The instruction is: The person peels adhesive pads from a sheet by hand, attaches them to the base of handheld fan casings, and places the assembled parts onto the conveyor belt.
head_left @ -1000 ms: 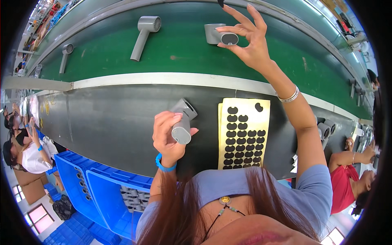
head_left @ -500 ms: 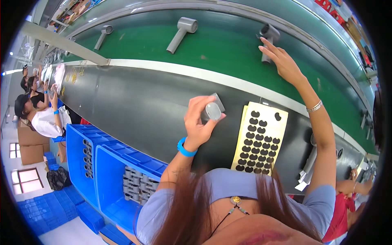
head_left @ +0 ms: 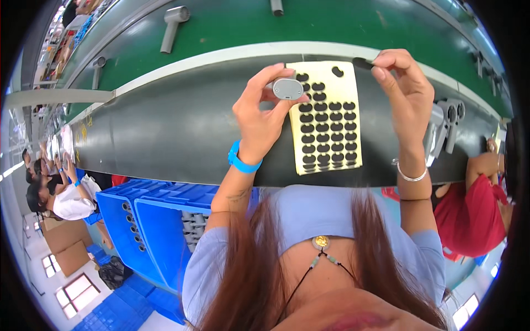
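Observation:
My left hand (head_left: 259,113) is closed around a grey handheld device (head_left: 288,88), its oval end turned up with small holes and a slot showing. The rest of the device is hidden beneath. It is held over the upper left part of a pale yellow sheet (head_left: 353,83) with rows of black oval stickers (head_left: 323,127). Right of the sheet, my raised right hand (head_left: 407,91) pinches a black sticker (head_left: 362,63) between thumb and fingertips.
Beyond the dark bench (head_left: 182,127) runs a green conveyor belt (head_left: 232,33) carrying grey hair dryers (head_left: 174,27). More dryers (head_left: 450,118) lie at the right. Blue crates (head_left: 160,220) with grey parts stand lower left. Other people sit along the bench both sides.
My right hand has come back from a dryer on the belt and now holds a black sticker. The device in my left hand now overlaps the sheet. The whole view has shifted.

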